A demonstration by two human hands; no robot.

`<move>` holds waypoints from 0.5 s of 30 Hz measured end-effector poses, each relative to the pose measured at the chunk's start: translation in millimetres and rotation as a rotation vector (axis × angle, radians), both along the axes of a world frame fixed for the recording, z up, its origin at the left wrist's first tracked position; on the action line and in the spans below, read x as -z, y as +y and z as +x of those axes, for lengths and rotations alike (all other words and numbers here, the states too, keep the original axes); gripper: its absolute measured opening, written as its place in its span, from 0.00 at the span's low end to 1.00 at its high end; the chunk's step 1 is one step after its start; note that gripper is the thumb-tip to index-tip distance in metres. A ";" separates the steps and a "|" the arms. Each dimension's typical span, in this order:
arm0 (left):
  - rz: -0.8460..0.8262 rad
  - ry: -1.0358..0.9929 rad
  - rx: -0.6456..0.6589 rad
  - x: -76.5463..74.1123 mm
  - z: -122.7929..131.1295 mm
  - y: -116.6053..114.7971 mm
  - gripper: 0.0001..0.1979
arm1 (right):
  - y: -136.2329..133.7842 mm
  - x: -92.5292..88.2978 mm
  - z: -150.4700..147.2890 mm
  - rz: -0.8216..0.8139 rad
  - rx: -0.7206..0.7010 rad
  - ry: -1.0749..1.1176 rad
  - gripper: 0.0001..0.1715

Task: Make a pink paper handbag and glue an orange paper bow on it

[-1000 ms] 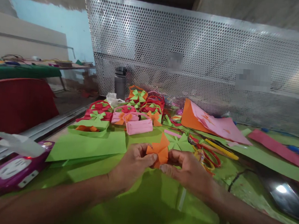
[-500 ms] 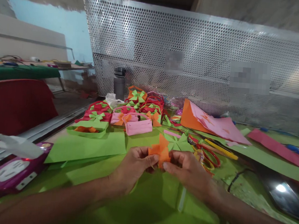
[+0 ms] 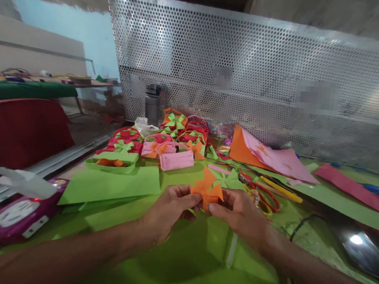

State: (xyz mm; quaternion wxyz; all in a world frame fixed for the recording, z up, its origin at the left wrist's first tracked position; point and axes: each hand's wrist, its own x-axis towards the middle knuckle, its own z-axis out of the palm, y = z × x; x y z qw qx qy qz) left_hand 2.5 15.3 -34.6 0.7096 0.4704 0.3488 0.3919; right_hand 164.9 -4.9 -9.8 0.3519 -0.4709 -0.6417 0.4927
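Between both hands (image 3: pixel 169 207) (image 3: pixel 241 212), folded orange paper (image 3: pixel 203 188)

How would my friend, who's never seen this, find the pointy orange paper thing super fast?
Find the big silver panel full of holes, then look down to the green tabletop in front. Near the middle, the left hand and right hand pinch a pointy orange paper piece. The pointy green paper piece behind it lies on the tabletop; this one is orange and held.

Orange paper (image 3: pixel 206 190) seemingly wider-spread now
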 end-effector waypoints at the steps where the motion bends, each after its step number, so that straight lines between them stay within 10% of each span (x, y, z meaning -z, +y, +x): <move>1: -0.007 0.007 0.003 0.7 -0.1 0.8 0.08 | 0.1 0.3 0.6 -0.005 -0.010 -0.001 0.13; 8: -0.065 0.031 -0.042 4.3 0.0 4.3 0.07 | 2.4 -6.7 13.0 0.068 -0.099 -0.231 0.13; 15: -0.176 0.008 -0.136 0.7 -0.4 8.8 0.05 | 21.1 -34.5 58.8 0.393 0.217 -0.576 0.12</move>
